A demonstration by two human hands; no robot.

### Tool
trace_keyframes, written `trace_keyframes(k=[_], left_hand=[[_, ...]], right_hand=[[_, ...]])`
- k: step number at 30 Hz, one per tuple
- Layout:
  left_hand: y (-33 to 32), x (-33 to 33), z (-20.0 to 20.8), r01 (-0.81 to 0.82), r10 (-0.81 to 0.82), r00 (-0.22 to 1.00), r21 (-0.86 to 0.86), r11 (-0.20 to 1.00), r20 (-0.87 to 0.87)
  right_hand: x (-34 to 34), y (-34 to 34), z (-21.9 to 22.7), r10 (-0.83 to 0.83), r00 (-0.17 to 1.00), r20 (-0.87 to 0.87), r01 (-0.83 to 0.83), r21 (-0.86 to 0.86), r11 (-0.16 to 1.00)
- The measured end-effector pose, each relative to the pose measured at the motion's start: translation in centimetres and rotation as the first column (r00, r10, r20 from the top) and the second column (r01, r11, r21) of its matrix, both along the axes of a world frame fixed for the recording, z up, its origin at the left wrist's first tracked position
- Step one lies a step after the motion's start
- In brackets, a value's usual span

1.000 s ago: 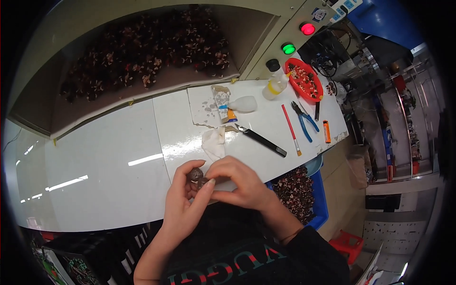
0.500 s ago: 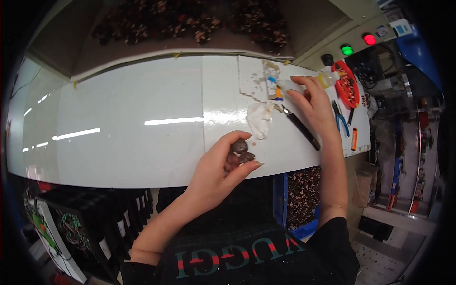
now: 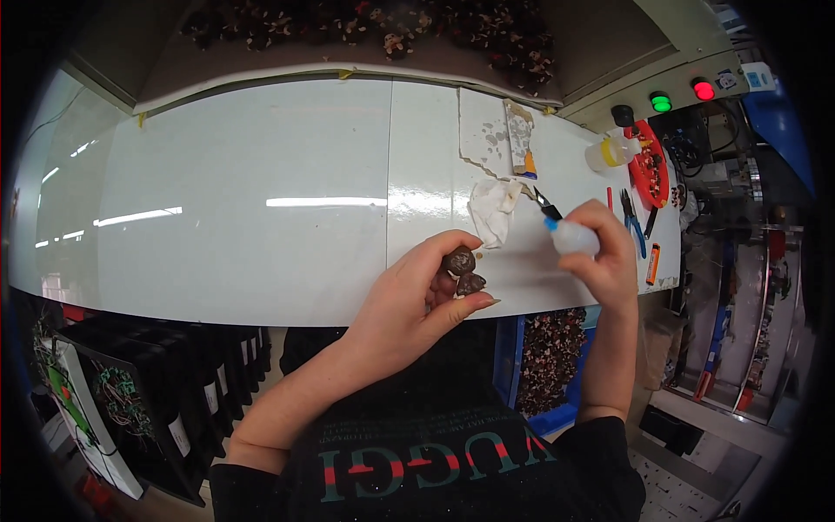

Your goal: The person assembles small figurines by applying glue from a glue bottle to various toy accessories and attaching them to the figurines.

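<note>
Near the front edge of the white table, my left hand (image 3: 396, 291) is closed around a small dark brown figure (image 3: 459, 262) made of two rounded lumps, one above the other. Its fingers and thumb wrap it from the left; the figure's far side is hidden in the palm. To the right, my right hand (image 3: 616, 261) grips a small whitish squeeze bottle (image 3: 575, 238) with a blue tip, tilted toward the left hand. A dark-handled knife (image 3: 546, 204) lies just beyond the bottle, partly covered. A crumpled white cloth (image 3: 493, 211) rests between the hands, farther back.
A glue-spotted white board (image 3: 484, 139) lies behind the cloth. On the right are a yellow-banded bottle (image 3: 598, 157), a red tray (image 3: 663, 187) of small pieces, blue-handled pliers (image 3: 634, 228) and an orange lighter (image 3: 652, 265). Below the table edge sits a blue bin (image 3: 504, 357) of brown pieces.
My right hand has lifted the squeeze bottle off the board and brought it nearer, toward the left hand. The left hand still holds the brown figure. The whole view has shifted slightly.
</note>
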State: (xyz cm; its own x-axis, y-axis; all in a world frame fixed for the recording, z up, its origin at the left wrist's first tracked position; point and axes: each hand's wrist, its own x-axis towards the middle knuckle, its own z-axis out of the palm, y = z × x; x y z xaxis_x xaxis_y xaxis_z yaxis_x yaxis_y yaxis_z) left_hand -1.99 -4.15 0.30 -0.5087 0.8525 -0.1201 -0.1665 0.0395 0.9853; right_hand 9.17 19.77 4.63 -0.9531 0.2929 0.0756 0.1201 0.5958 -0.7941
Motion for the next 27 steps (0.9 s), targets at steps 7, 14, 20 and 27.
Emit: trace_keyframes(k=[7, 14, 20, 27], left_hand=[[0.4, 0.5, -0.3, -0.019, 0.019, 1.0, 0.013, 1.0, -0.017], [0.1, 0.2, 0.2, 0.032, -0.033, 0.997, -0.016, 0.999, -0.074], [0.1, 0.3, 0.0, 0.026, -0.026, 0.996, -0.01, 1.0, -0.081], [0.0, 0.4, -0.1, -0.022, 0.021, 0.997, -0.01, 1.0, -0.069]], right_hand=[[0.9, -1.1, -0.5, 0.183, 0.982, 0.036, -0.186, 0.084, 0.979], [0.7, -1.4, -0.1, 0.241, 0.968, 0.064, -0.247, 0.115, 0.962], [0.4, -1.6, -0.1, 0.257, 0.964, 0.067, -0.265, 0.192, 0.945], [0.4, -2.4, 0.9, 0.249, 0.965, 0.078, -0.26, 0.321, 0.91]])
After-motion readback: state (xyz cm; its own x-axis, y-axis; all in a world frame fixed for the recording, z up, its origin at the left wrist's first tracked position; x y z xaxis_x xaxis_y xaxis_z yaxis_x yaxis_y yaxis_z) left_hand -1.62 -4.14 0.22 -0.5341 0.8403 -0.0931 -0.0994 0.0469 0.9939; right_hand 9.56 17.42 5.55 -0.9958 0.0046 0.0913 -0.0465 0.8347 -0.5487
